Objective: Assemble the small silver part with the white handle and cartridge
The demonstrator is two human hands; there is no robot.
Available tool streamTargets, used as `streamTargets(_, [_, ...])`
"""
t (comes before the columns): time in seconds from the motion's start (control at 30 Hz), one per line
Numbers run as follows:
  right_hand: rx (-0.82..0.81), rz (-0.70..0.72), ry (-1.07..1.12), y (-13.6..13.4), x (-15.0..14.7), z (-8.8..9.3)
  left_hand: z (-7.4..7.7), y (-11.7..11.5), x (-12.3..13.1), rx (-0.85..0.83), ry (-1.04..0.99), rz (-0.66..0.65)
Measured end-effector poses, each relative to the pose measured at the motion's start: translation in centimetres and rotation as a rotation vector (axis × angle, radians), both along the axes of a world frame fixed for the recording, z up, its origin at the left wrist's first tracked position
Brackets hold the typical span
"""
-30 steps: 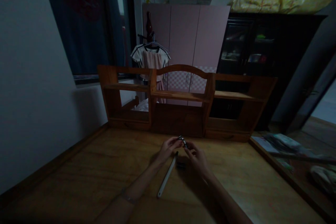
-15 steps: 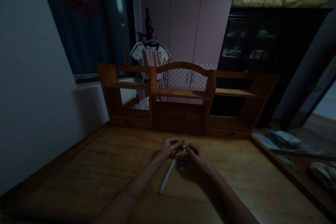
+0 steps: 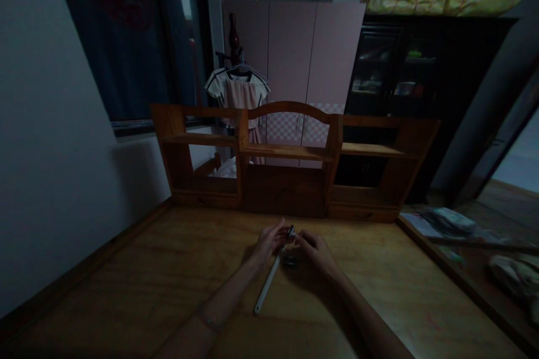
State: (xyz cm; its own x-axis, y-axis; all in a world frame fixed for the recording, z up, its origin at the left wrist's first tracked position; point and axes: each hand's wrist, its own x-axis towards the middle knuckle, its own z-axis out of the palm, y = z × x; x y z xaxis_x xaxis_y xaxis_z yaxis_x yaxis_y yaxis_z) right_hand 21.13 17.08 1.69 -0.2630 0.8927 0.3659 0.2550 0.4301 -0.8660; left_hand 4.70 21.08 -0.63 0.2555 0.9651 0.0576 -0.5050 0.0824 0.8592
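My right hand [image 3: 314, 249] is closed, thumb and fingertips pinching a small dark and silvery piece [image 3: 291, 231] whose kind I cannot make out. Just left of that piece, my left hand [image 3: 268, 240] has its thumb raised apart from its curved fingers, and the fingertips are close to or touching the piece. Below the hands, a long, narrow white bar [image 3: 267, 286] with a hole at its near end lies slantwise on the wooden table [image 3: 177, 269]. A small dark object [image 3: 290, 262] rests right of the bar's far end, too dim to name.
A wooden shelf unit [image 3: 286, 150] with open compartments stands along the table's back edge. The wall [image 3: 76, 168] borders the left side. Beyond the raised right edge are a packet [image 3: 452, 220] and some cloth [image 3: 516, 277]. The room is dim.
My left thumb has lifted away from the small piece, and the left fingers have spread. My right fingers have come closer in around the piece. The bar stays lying on the table.
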Motion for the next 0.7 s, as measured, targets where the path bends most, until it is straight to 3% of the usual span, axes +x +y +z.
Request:
streamTargets(0.2, [-0.035, -0.025, -0.049, 0.7, 0.4, -0.4, 0.2, 0.4, 0.2, 0.109, 0.154, 0.004])
streamTargets(0.7, [0.026, -0.03, -0.069, 0.8, 0.2, -1.2, -0.2, 0.4, -0.1, 0.107, 0.119, 0.032])
